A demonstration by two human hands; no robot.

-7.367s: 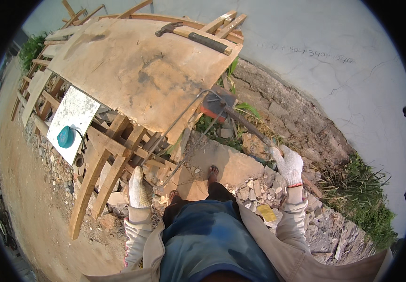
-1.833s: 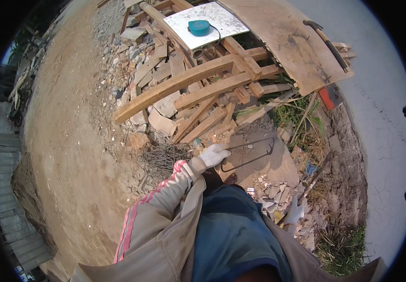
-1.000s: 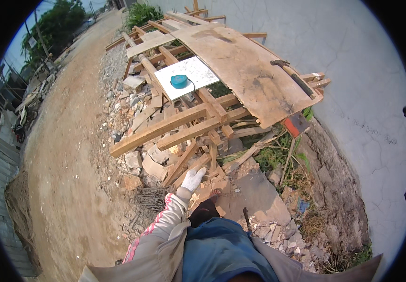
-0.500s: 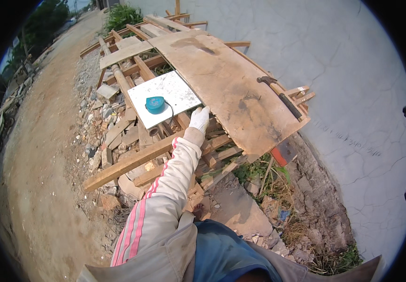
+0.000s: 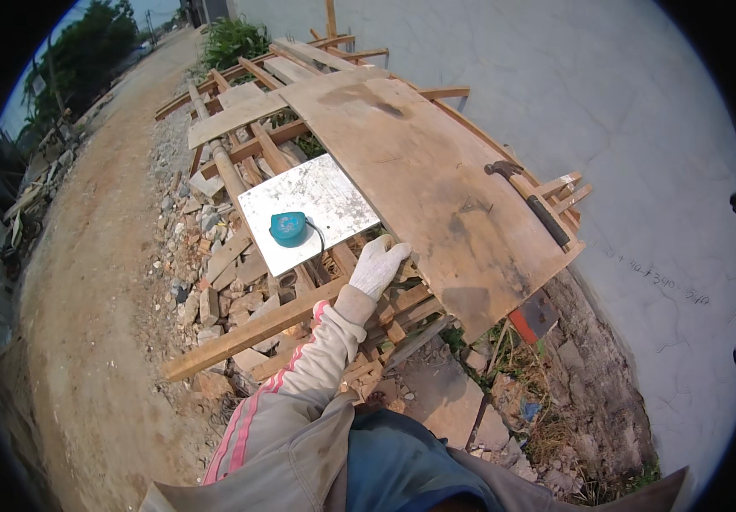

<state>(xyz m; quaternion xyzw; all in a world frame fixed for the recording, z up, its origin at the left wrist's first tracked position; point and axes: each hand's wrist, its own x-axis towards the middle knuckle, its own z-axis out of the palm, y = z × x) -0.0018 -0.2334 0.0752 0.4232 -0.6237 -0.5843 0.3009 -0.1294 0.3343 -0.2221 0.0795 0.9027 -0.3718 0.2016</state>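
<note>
My left hand, in a white knitted glove, is at the left edge of a large stained plywood sheet. Its fingers are curled around that edge, and those underneath are hidden. Just beyond it lies a speckled white board, bearing a teal tape measure with a dark strap. A claw hammer with a black grip rests along the plywood's right side. My right hand is out of view.
Wooden beams form a rough frame under the sheet, over broken bricks and rubble. A flat orange and dark piece sticks out below the plywood's near corner. A cracked grey wall stands right; a dirt road runs left.
The view has tilted up, so everything sits lower in the picture. My left hand has slid slightly nearer along the plywood's edge. The tape measure and hammer stay where they lay.
</note>
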